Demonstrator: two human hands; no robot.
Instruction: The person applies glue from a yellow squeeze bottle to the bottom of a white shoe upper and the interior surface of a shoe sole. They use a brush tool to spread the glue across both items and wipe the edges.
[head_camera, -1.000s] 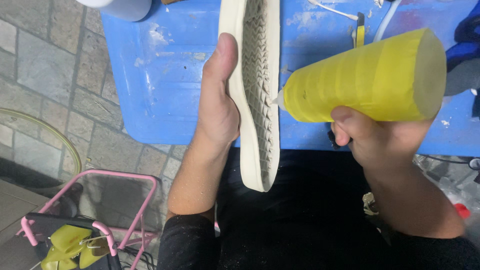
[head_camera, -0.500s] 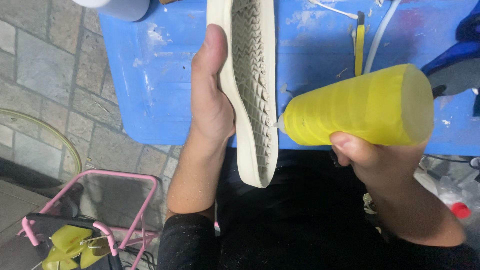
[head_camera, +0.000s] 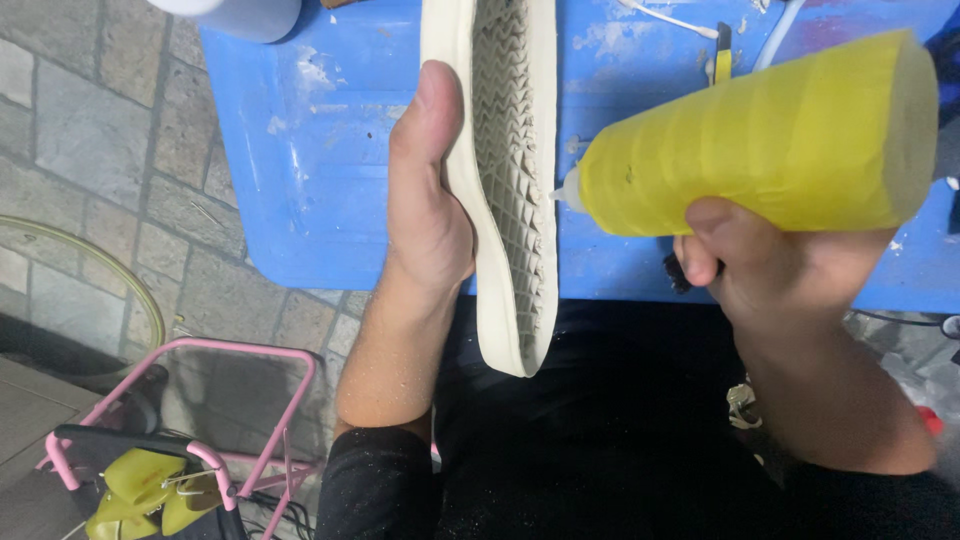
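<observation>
1. Right hand (head_camera: 775, 270) grips yellow bottle (head_camera: 760, 135), fingers wrapped under it; bottle lies sideways, nozzle pointing left.
2. Left hand (head_camera: 425, 215) clasps sole (head_camera: 505, 180) on edge, thumb along its outer rim; long axis runs away from the body, tread facing right.
3. Nozzle tip touches or nearly touches the tread mid-length, over the blue table (head_camera: 310, 150).

Shoe sole (head_camera: 500, 190): cream-white, with a zigzag tread pattern across its inner face. Squeeze bottle (head_camera: 760, 140): yellow body, whitish nozzle. Tabletop (head_camera: 320, 160): bright blue, marked with white smears. Stool frame (head_camera: 240, 360): pink. Shoe lasts (head_camera: 150, 490) beneath it: yellow-green. Floor (head_camera: 90, 150): grey stone paving. Clothing (head_camera: 620, 450): black, speckled with pale dust.
</observation>
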